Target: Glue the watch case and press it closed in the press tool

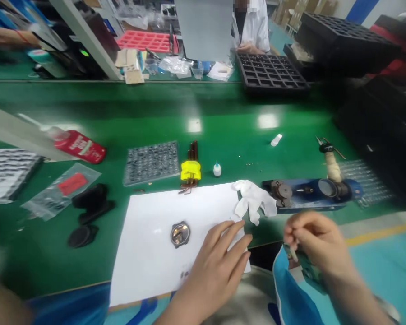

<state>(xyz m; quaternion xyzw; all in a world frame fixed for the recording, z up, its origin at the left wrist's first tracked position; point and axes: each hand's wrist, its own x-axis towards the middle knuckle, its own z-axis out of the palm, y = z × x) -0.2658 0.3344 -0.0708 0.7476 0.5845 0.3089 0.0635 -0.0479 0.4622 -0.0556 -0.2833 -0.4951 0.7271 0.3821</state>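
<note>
My left hand [219,259] is open, palm down, over the right part of a white sheet [149,257], fingers stretched out. To its left on the sheet sits a round watch case [180,234] with a shiny inside and dark rim. Tiny dark parts [184,274] lie near the sheet's front edge, close to my left wrist. My right hand [316,248] is raised off the bench's front edge, thumb and fingers pinched together. A small pale bit shows below the fingertips, too blurred to name. A white glove [254,200] lies across the sheet's upper right corner.
A blue bench tool [311,194] stands right of the glove. Behind the sheet are a yellow-held hex key set [191,170], a small white bottle [217,169] and a clear parts tray [152,162]. A red can [84,146] lies left. A person sits across the bench.
</note>
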